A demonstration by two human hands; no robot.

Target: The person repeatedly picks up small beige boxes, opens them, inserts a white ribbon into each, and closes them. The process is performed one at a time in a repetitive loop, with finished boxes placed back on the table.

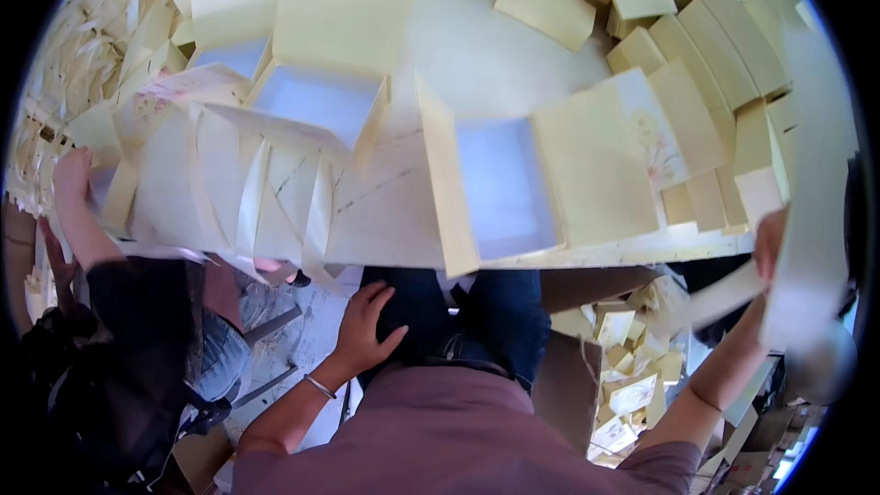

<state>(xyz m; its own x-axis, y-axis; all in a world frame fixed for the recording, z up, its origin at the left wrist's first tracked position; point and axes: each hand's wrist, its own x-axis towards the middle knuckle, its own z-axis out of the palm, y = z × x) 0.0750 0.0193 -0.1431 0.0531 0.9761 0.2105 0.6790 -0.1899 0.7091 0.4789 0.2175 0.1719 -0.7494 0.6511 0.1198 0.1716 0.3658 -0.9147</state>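
- I make out smooth, matt cream card on the open box;
- satiny, glossy ribbons;
- a smooth, pale surface;
- shiny metal bracelet;
- soft, matt cloth shirt

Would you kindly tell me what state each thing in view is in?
Left hand: open, empty, by the person's lap.
Right hand: fingers curled beside a blurred pale panel; exact grip unclear.
Front box: open, lid laid out to the right.
Left box: open, lid tipped away.
Pale ribbons: loose, draped.
Brown carton: open-topped, filled with jumbled pale pieces.
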